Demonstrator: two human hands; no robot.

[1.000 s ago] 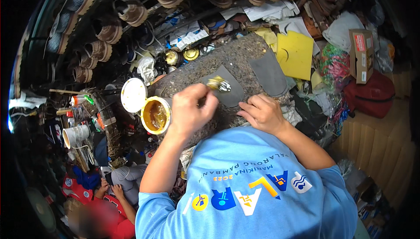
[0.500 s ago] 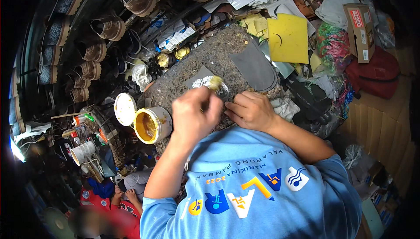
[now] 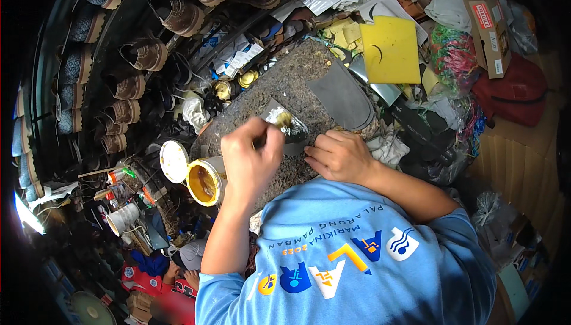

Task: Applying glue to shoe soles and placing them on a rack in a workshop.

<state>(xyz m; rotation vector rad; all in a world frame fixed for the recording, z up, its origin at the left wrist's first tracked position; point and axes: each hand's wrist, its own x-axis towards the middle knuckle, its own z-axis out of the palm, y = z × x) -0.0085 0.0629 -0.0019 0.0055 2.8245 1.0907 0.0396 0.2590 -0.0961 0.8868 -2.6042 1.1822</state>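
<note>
My left hand (image 3: 251, 154) is closed round a glue brush; its yellowish, clotted head (image 3: 284, 120) sits over a small dark grey sheet piece (image 3: 295, 148). White and shiny wet patches show on that piece. My right hand (image 3: 338, 155), fingers curled, holds the piece by its right edge against the rough worktop (image 3: 238, 111). Left of my left forearm is a white tub (image 3: 205, 181) of amber-yellow glue, its smeared lid (image 3: 173, 161) hanging open beside it. Rounded dark grey sheets (image 3: 344, 98) lie stacked beyond my right hand.
Brown shoes (image 3: 178, 14) fill racks at the left. A yellow sheet (image 3: 390, 49), a cardboard box (image 3: 489, 35) and a red bag (image 3: 510, 91) lie at the far right. Small open tins (image 3: 247, 78) stand behind the worktop. Another person's hands (image 3: 181, 274) show at the lower left.
My left hand and the brush have moved left and slightly down over the grey piece, uncovering more of its wet surface. My right hand stays at its edge. The view has shifted slightly.
</note>
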